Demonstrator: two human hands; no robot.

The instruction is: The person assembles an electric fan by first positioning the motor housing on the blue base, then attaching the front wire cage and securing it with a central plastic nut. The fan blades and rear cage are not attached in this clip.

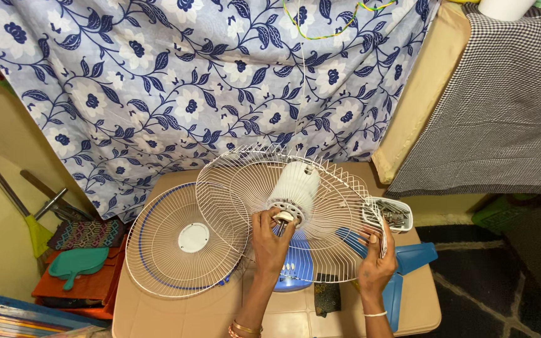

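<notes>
On the small beige counter (176,316), a white table fan motor housing (295,184) is standing with its rear white wire guard (320,250) already around it. The left hand (269,241) is pinching the short metal shaft (282,219) at the front of the motor; its grip is narrow, the fingertips closing on the shaft tip. The right hand (376,263) is holding the rim of the rear guard on the right side, fingers curling around the wires.

To do this step well, I think the right hand should be keeping the guard steady, so the motor is not tipping while the left fingers are working at the shaft.

The round front wire guard with a blue rim (180,241) is lying flat at the left, just beside the rear guard and overlapping it a little. The blue plastic fan blade (411,263) is lying at the right edge of the counter, partly hanging over it. A small white tray of metal parts (394,213) is sitting near the far right corner. The counter is crowded, and open room is mostly at the front edge.
</notes>
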